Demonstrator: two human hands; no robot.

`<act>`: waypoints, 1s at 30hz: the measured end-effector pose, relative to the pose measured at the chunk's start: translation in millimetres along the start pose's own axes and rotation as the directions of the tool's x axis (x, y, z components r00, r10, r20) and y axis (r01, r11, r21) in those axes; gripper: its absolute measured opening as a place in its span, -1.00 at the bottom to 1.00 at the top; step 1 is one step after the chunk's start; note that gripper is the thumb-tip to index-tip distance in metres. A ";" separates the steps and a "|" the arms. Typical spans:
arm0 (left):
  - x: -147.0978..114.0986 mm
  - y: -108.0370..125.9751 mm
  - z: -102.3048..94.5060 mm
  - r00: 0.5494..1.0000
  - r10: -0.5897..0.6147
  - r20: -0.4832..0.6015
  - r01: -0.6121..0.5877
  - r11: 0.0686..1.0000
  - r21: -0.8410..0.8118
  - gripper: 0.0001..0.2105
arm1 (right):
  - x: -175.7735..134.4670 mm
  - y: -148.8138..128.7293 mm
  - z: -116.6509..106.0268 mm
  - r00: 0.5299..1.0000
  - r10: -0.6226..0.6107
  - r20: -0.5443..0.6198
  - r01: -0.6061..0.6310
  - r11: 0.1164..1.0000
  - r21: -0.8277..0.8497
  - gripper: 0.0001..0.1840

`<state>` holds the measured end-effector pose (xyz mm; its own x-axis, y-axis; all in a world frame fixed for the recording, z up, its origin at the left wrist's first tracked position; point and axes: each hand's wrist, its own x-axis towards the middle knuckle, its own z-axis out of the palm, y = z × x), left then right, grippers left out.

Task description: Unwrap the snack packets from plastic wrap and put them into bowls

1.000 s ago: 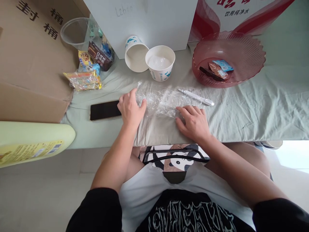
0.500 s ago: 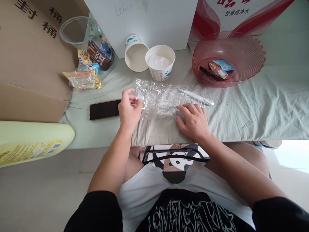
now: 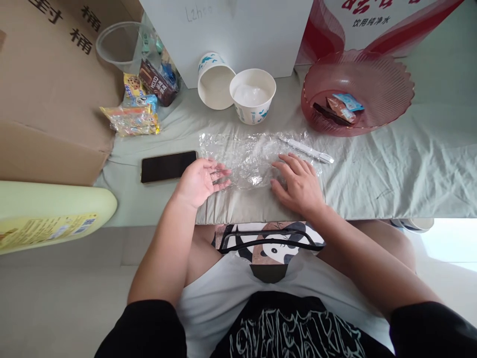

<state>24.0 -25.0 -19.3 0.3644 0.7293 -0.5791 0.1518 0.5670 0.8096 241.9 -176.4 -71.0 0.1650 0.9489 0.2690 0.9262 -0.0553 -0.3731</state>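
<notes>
A crinkled clear plastic bag [image 3: 246, 156] lies spread on the cloth-covered table. My left hand [image 3: 203, 181] rests at the bag's left end, palm turned partly up and fingers apart, holding nothing. Over the bag's right part lies my right hand [image 3: 298, 184], fingers spread and pointing forward, with its fingertips on or just at the plastic. A white utility knife [image 3: 311, 150] lies at the bag's right end, just beyond my right fingers. To the left of my left hand is a black phone [image 3: 167, 166], lying flat.
Behind the bag, one paper cup [image 3: 252, 112] stands upright with clear plastic inside; another paper cup [image 3: 216, 87] lies tipped. A pink ribbed bowl [image 3: 387, 94] holds several packets. Snack packs [image 3: 134, 119] lie by a cardboard box [image 3: 55, 99]. A yellow-green container [image 3: 59, 204] is at left.
My left hand has let go of the bag's left edge, turned palm up and moved slightly nearer to me. The bag's left end now lies flatter. My right hand has stayed nearly still.
</notes>
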 end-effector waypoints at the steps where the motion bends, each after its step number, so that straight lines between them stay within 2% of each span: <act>1: -0.1 0.3 -1.9 0.999 -0.027 0.033 0.027 1.000 -0.010 -0.85 | 0.1 0.0 0.1 1.000 0.006 0.002 -0.006 1.000 -0.005 -0.62; 3: -0.9 0.6 -4.9 0.995 -0.056 0.082 0.058 0.998 -0.019 -0.82 | 0.1 0.2 0.9 1.000 0.020 0.001 -0.020 1.000 -0.017 -0.60; 11: -6.7 0.8 -4.8 0.996 -0.069 0.060 0.066 0.997 0.039 -0.69 | 1.2 3.5 5.1 0.996 0.087 -0.030 -0.087 0.996 -0.010 -0.58; 13: -6.3 -0.7 -2.4 0.999 -0.045 0.008 0.044 0.995 0.090 -0.68 | 2.1 4.8 5.0 0.995 0.096 -0.027 -0.096 0.995 -0.008 -0.58; 17: -6.8 -3.3 1.8 0.991 0.085 -0.108 -0.063 0.980 0.191 -0.80 | 3.8 6.6 3.8 0.994 0.113 -0.016 -0.113 0.993 -0.034 -0.56; 19: -8.1 -3.5 2.3 0.988 0.104 -0.111 -0.076 0.969 0.237 -0.76 | 4.5 6.8 2.3 0.992 0.126 -0.016 -0.127 0.990 -0.054 -0.56; 21: -9.4 -3.6 1.4 0.994 0.078 -0.070 -0.053 0.948 0.313 -0.72 | 5.5 7.1 0.4 0.989 0.147 -0.022 -0.149 0.986 -0.074 -0.57; 25: -12.1 -6.9 -2.8 1.000 -0.011 0.002 0.008 0.840 0.543 -0.66 | 9.4 10.5 -4.1 0.981 0.192 -0.025 -0.194 0.975 -0.111 -0.57; 27: -15.7 -8.6 -4.7 1.000 0.001 -0.016 0.010 0.745 0.667 -0.68 | 12.3 13.8 -6.2 0.978 0.207 -0.022 -0.208 0.970 -0.124 -0.54; 29: -22.0 -8.4 -5.9 0.985 0.142 -0.098 -0.009 0.606 0.796 -0.73 | 15.3 17.5 -7.9 0.977 0.213 -0.017 -0.213 0.969 -0.127 -0.52; 30: -25.8 -7.5 -6.1 0.952 0.265 -0.156 -0.011 0.536 0.844 -0.74 | 16.8 19.2 -8.6 0.977 0.213 -0.013 -0.213 0.969 -0.125 -0.52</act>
<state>7.8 -45.8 -11.0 0.2441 0.9039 -0.3513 0.8526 -0.0275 0.5218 265.4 -164.2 -66.0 0.3634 0.9110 0.1950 0.9045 -0.2949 -0.3080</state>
